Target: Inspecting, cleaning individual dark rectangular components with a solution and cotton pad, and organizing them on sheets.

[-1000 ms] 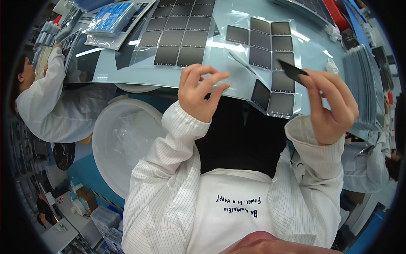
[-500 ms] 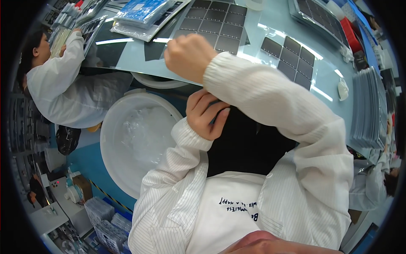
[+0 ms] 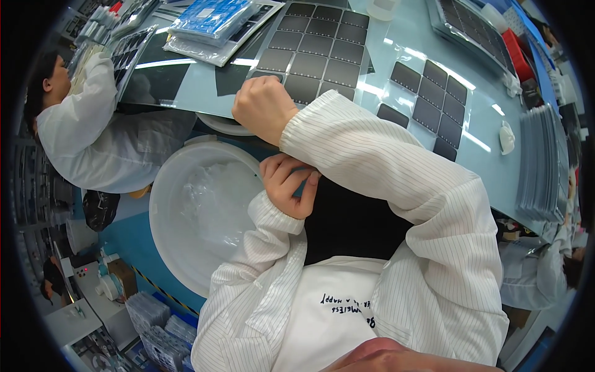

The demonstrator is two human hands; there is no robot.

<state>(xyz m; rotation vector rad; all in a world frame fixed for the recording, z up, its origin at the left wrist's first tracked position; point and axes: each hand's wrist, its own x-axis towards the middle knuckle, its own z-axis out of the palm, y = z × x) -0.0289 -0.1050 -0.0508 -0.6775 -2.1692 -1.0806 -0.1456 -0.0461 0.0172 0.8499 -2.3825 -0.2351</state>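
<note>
My right forearm crosses in front of me at the glass table's near edge. My right hand is curled into a loose fist, with nothing seen in it. Just below it, my left hand has bent fingers against the underside of the striped white right sleeve, near the cuff. Its fingertips are partly hidden by that sleeve, which they appear to grip. Beyond the right hand lies a sheet of dark rectangular panels. A second group of dark panels lies beyond the forearm.
A large white tub with clear plastic film stands at left below the table. Blue plastic-wrapped packs lie at the back. A stack of thin sheets stands at right. Another person works at far left.
My right hand has shifted slightly left and down, and its cuff hangs looser. My left hand has moved a little left and down with it. More panels show past the forearm.
</note>
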